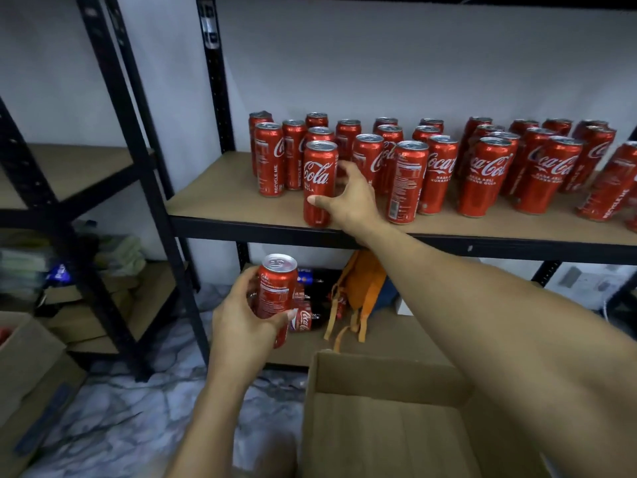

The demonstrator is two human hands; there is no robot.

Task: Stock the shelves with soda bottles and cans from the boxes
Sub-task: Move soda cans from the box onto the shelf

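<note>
The right hand (348,198) reaches to the shelf (213,198) and grasps a can (319,182), thumb on its near face and fingers curled round its far side. The can stands upright at the very near edge of the board, at the left end of the crowd of cans (489,174) that fills the shelf toward the right. The left hand (248,319) grasps a second can (277,291) lower down, below shelf level, above the floor (138,408) and just left of the open box (379,374), whose visible part shows only bare cardboard. The main risk is the edge: let go where it stands, the can has almost no board in front of it, and a brush from the withdrawing thumb or wrist could likely tip it off onto the hard floor, denting or bursting it. The fingers on the far side sit close against a neighbour (367,157). The cans are tall, slim and closely packed, so a push further in or a careless pull-out could probably topple one and send several over in a chain. The second can has its own hazard: raised straight up, it may strike the dark front rail (241,229) of the shelf, and a one-handed hold on smooth metal could slip on the knock. With both hands loaded, neither would be free to catch a fall.
</note>
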